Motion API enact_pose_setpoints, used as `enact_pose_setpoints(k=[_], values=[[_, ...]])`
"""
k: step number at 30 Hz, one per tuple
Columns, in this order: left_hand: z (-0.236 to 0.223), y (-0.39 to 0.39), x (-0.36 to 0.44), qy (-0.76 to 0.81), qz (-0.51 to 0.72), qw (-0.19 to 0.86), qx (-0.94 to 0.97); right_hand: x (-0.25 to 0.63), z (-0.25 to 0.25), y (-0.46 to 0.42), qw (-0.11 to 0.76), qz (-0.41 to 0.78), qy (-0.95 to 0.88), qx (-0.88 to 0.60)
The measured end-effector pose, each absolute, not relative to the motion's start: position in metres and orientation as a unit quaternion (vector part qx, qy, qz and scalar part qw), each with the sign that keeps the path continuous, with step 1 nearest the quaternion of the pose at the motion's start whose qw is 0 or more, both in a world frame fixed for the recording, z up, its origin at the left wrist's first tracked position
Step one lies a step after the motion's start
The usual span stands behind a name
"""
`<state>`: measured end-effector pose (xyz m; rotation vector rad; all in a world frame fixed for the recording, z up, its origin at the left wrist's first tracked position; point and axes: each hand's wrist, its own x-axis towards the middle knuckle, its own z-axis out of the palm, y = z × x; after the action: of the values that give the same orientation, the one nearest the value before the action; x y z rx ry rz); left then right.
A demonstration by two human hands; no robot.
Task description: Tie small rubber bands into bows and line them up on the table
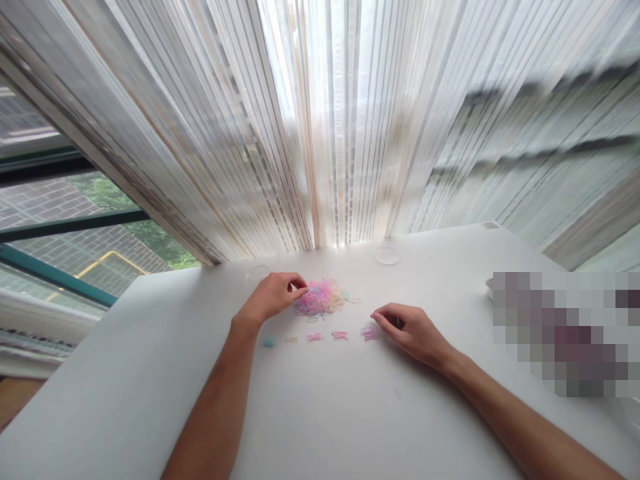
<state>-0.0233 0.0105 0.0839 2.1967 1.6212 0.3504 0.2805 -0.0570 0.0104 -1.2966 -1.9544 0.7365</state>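
White table [310,413]; left hand [273,295] half-curled at edge of pastel band pile [323,299].

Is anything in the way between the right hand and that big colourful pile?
Nothing visible blocks the right hand. Only a thin loop lies on that side, at the edge of the pile. The lilac bunch is by the right fingertips, nearer the person; the left hand is at the pile's opposite side.

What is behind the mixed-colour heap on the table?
White tabletop, then the striped curtain, with a clear round object toward the right. The heap covers whatever is beneath; the left hand hides part of its edge.
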Motion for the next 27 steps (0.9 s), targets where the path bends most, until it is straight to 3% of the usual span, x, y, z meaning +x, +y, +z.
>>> enact_pose_setpoints(k=[27], values=[[0.080,0.013,-0.030,0.568,0.108,0.194,0.792,0.281,0.010,-0.056,0.340,0.282,-0.750,-0.492]])
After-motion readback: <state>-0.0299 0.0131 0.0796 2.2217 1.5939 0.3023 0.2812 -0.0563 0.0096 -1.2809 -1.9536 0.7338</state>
